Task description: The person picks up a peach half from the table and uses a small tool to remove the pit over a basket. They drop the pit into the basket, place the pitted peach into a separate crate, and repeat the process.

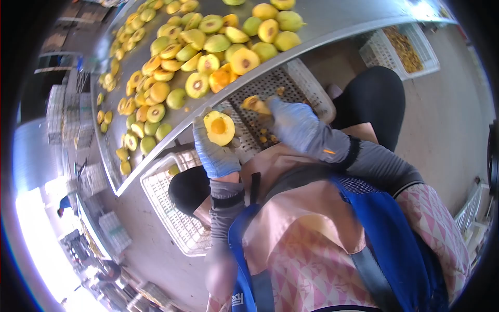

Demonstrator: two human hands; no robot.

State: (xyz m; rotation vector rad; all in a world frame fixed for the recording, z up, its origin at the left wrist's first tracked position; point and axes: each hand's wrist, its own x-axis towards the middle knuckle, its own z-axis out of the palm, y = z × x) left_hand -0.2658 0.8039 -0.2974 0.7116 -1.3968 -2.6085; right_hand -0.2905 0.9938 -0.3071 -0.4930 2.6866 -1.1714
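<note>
Just below the shiny metal surface [338, 23], in the head view, the blue-gloved left hand [217, 158] has its fingers curled round a round yellow fruit half [214, 136]; moist flesh could slip if that grip loosens! Blurred, the blue-gloved right hand [294, 124] seems to pinch a ragged orange-yellow piece [254, 104] over a perforated plastic crate [314, 89]; piled yellow-green fruit halves [209, 64] crowd the space ahead.

Left hand [214, 156] cupped — right hand [294, 122] curled
</note>
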